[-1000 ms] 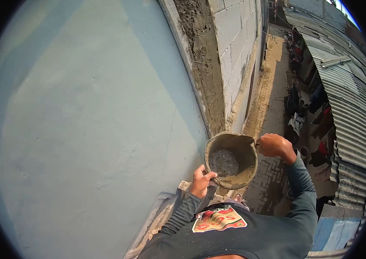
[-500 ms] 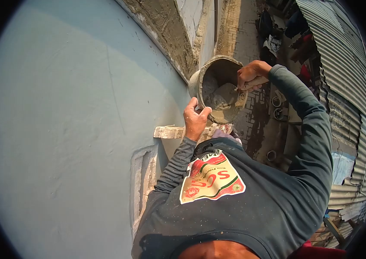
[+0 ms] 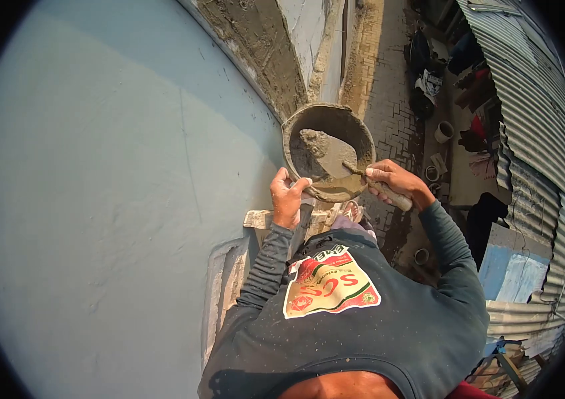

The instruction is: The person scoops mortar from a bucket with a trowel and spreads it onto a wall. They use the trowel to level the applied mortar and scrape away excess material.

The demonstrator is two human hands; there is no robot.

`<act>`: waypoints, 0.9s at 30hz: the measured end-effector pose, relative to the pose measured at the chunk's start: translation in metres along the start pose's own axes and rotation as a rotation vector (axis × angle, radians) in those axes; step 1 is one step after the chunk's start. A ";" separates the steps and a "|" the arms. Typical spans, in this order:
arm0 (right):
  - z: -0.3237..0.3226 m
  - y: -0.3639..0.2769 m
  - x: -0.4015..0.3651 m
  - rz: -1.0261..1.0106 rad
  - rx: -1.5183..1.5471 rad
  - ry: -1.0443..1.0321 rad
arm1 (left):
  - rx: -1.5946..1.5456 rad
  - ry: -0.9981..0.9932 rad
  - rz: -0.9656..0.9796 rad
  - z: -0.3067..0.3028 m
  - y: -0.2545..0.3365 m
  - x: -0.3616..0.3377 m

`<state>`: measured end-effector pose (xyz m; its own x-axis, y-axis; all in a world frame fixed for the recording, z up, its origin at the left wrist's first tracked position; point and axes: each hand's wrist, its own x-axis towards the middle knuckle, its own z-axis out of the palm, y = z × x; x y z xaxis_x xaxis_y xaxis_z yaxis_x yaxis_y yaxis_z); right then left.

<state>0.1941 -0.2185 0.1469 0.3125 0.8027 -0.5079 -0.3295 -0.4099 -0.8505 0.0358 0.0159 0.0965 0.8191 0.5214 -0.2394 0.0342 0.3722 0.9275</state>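
Observation:
My left hand (image 3: 288, 197) grips the near left rim of a mortar-caked bucket (image 3: 363, 136), thumb over the edge. The bucket's mouth faces up toward me, beside the wall. In my right hand (image 3: 393, 184) is the wooden handle of a trowel (image 3: 338, 158), at the bucket's right rim. The trowel's blade is inside the bucket, with a lump of wet grey mortar (image 3: 314, 141) on its far end. More wet mortar coats the bucket's inside.
A smooth blue-grey wall (image 3: 116, 186) fills the left, with a rough mortar band (image 3: 256, 46) beyond it. Below the bucket is a wooden plank (image 3: 259, 218). Far down runs a paved alley (image 3: 389, 86). Corrugated roofing (image 3: 529, 86) lines the right.
My right hand has come down and nearer, turning the trowel so that its blade now carries a mortar lump. The bucket has tilted more upright and shifted slightly left.

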 end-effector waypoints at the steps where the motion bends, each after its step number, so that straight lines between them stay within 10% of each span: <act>1: 0.000 0.002 -0.003 -0.009 0.056 0.000 | -0.024 0.000 -0.016 0.000 0.003 -0.001; 11: 0.017 -0.003 -0.011 -0.117 0.296 0.028 | -0.059 0.034 -0.090 -0.007 0.002 -0.003; 16: 0.022 -0.075 -0.029 -0.498 0.481 0.008 | -0.131 0.043 -0.136 -0.014 -0.002 -0.004; 27: 0.046 -0.307 -0.051 -1.668 0.668 1.144 | -0.215 0.009 -0.159 -0.025 -0.001 -0.035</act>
<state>0.2380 -0.1140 0.4403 0.7557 -0.4984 0.4249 0.6538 0.6126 -0.4441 -0.0071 0.0162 0.0970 0.8082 0.4495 -0.3804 0.0385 0.6042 0.7959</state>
